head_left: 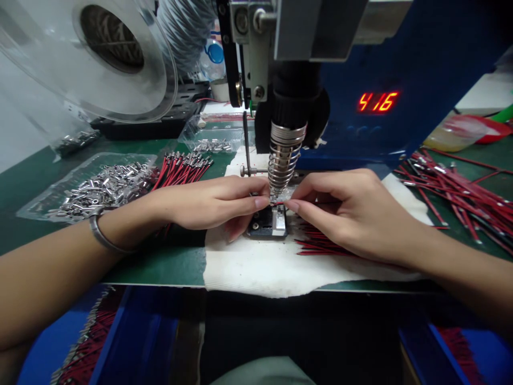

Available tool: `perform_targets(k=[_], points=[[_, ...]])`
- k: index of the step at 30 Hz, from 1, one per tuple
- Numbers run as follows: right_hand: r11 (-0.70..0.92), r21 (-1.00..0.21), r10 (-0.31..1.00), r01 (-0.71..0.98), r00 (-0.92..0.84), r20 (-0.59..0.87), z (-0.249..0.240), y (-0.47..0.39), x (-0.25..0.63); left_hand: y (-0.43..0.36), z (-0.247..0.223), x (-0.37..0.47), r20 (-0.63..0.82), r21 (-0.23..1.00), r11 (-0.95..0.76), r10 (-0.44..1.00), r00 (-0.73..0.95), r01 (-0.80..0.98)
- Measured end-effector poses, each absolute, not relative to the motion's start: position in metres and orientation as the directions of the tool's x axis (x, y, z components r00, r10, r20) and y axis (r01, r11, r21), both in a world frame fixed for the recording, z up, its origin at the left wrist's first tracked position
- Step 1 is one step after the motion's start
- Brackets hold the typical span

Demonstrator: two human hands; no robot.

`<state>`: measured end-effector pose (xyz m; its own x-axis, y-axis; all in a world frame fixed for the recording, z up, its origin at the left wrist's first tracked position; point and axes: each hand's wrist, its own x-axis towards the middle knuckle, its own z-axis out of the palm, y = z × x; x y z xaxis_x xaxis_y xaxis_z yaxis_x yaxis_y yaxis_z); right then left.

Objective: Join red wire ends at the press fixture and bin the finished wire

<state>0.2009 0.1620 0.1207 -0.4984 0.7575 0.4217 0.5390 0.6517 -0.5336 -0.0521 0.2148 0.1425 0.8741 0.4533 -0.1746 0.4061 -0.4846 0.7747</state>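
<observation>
Under the spring-wrapped head (284, 152) of a bench machine, both hands meet at a small metal fixture (279, 222). My right hand (360, 216) pinches a thin red wire (278, 203) between thumb and forefinger, its end pointing left. My left hand (212, 203) has thumb and forefinger pressed together at the wire's end; what sits between those fingertips is too small and covered to make out. Below my right hand lies a bundle of red and black wires (320, 243) on a white cloth (256, 267).
At left, a clear tray (102, 190) holds many small metal connectors, beside a pile of red wires with metal ends (184, 166). More wires (460, 192) lie at right. A blue machine housing (340, 133) displays 416. Blue bins (132, 331) stand below the table edge.
</observation>
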Motion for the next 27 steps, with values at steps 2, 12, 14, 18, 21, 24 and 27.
perform_targets(k=[2,12,14,18,21,24,27], points=[[0.654,-0.531,0.755,0.539,-0.498,0.426,0.1209,0.162,0.2007,0.2151,0.1421,-0.0524,-0.176,0.779,-0.481,0.448,0.876,0.402],[0.637,-0.552,0.769,0.538,-0.489,0.411,0.1219,0.1599,0.1999,0.2141,0.1427,-0.0499,-0.153,0.788,-0.485,0.443,0.883,0.379],[0.638,-0.553,0.768,0.536,-0.488,0.414,0.1218,0.1597,0.1996,0.2142,0.1427,-0.0498,-0.157,0.786,-0.483,0.447,0.88,0.386],[0.642,-0.548,0.766,0.536,-0.49,0.417,0.1216,0.1602,0.1995,0.2148,0.1417,-0.0498,-0.172,0.794,-0.462,0.453,0.875,0.396],[0.641,-0.548,0.766,0.537,-0.49,0.416,0.1215,0.16,0.2,0.2145,0.1415,-0.0499,-0.18,0.791,-0.46,0.456,0.872,0.404],[0.647,-0.545,0.761,0.534,-0.496,0.417,0.1213,0.1596,0.2,0.2141,0.1422,-0.0503,-0.179,0.792,-0.455,0.462,0.868,0.406],[0.646,-0.546,0.761,0.533,-0.498,0.415,0.1211,0.16,0.1998,0.2141,0.143,-0.0508,-0.182,0.791,-0.452,0.468,0.865,0.412]])
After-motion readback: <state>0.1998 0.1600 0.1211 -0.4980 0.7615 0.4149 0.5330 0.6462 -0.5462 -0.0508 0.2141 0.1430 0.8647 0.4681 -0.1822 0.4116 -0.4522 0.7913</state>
